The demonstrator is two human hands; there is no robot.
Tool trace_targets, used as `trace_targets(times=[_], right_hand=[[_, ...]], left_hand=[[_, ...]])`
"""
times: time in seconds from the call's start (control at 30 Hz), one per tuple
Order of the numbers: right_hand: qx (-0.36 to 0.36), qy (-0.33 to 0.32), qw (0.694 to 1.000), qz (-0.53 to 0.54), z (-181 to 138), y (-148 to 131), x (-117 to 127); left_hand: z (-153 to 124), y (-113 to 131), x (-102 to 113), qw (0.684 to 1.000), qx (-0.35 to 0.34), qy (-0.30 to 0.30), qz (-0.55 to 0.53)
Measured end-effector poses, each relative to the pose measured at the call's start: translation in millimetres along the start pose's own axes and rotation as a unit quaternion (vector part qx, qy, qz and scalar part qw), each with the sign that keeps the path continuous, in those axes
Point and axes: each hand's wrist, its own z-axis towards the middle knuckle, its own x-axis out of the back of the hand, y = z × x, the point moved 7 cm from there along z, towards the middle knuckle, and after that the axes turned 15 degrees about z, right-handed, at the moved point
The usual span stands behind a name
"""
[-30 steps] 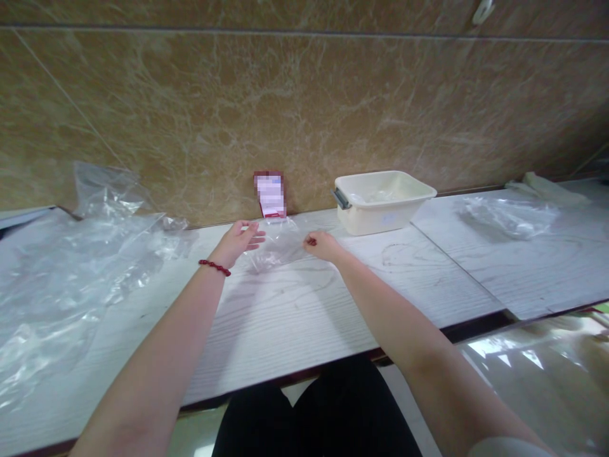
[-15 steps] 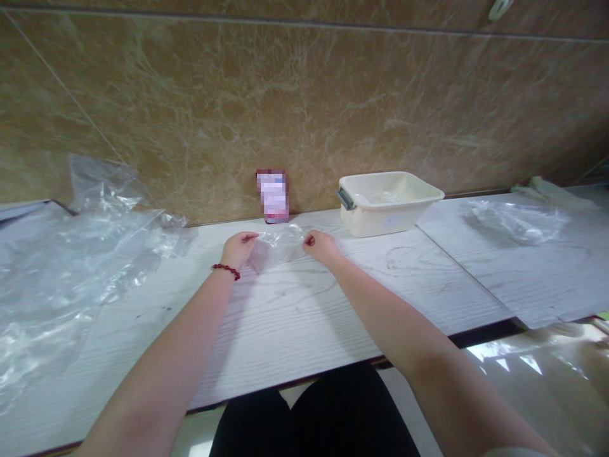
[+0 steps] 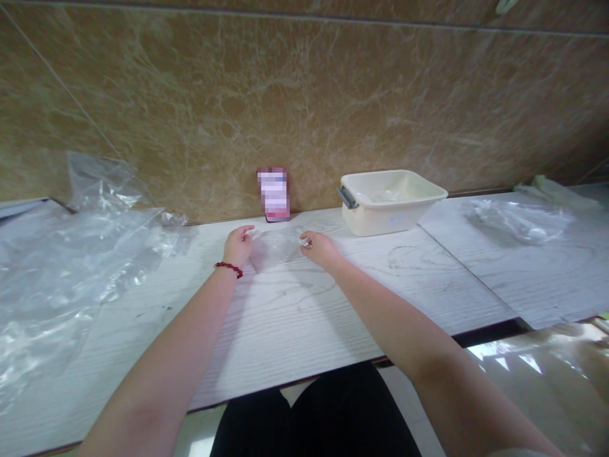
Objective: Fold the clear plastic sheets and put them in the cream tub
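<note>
A small clear plastic bag (image 3: 276,246) is stretched between my hands, just above or on the white wood-grain table (image 3: 285,330); I cannot tell which. My left hand (image 3: 238,245), with a dark red bead bracelet (image 3: 229,268) at the wrist, pinches the bag's left edge. On the other side, the curled fingers of my right hand (image 3: 318,247) grip its right edge. Behind the bag, a phone-like thing with a red rim (image 3: 275,195) leans upright on the wall, its face blurred out.
A cream plastic bin (image 3: 394,219) with a grey side handle stands right of my hands, some clear plastic inside. Large clear plastic sheets or bags (image 3: 61,266) cover the table's left side. More crumpled clear plastic (image 3: 521,222) lies far right. The brown marbled wall (image 3: 304,95) rises behind.
The bag now lies flatter and more spread between my hands, where it was bunched along the top. My left fingers have shifted slightly; both hands keep hold of it.
</note>
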Motion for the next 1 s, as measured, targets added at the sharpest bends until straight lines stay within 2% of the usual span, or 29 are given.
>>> trace_targets(times=[0.13, 0.2, 0.33, 0.47, 0.57, 0.67, 0.77, 0.9, 1.0], right_hand=[[-0.001, -0.028, 0.999, -0.026, 1, 0, -2], [-0.002, -0.031, 0.998, -0.046, 1, 1, -3], [0.009, -0.031, 0.997, -0.075, 1, 0, -4], [0.023, -0.037, 0.995, -0.092, 0, -3, -7], [0.035, -0.035, 0.994, -0.099, -1, -5, -8], [0.028, -0.034, 0.993, -0.11, -2, -7, -7], [0.036, -0.025, 0.991, -0.127, -3, -13, -4], [0.103, -0.002, 0.988, -0.113, -8, -30, -4], [0.136, -0.025, 0.986, -0.097, -8, -38, -15]], left_hand=[[-1, -8, 20, 0.998, 0.005, 0.029, 0.054], [-6, -4, 24, 0.995, -0.031, 0.008, 0.095], [-31, 30, 12, 0.967, -0.174, -0.084, 0.165], [-58, 66, -8, 0.939, -0.257, -0.098, 0.205], [-64, 75, -26, 0.927, -0.27, -0.121, 0.231], [-62, 72, -38, 0.918, -0.265, -0.155, 0.251], [-60, 68, -39, 0.916, -0.263, -0.16, 0.259], [-61, 68, -38, 0.914, -0.265, -0.158, 0.264], [-61, 69, -39, 0.914, -0.266, -0.161, 0.26]])
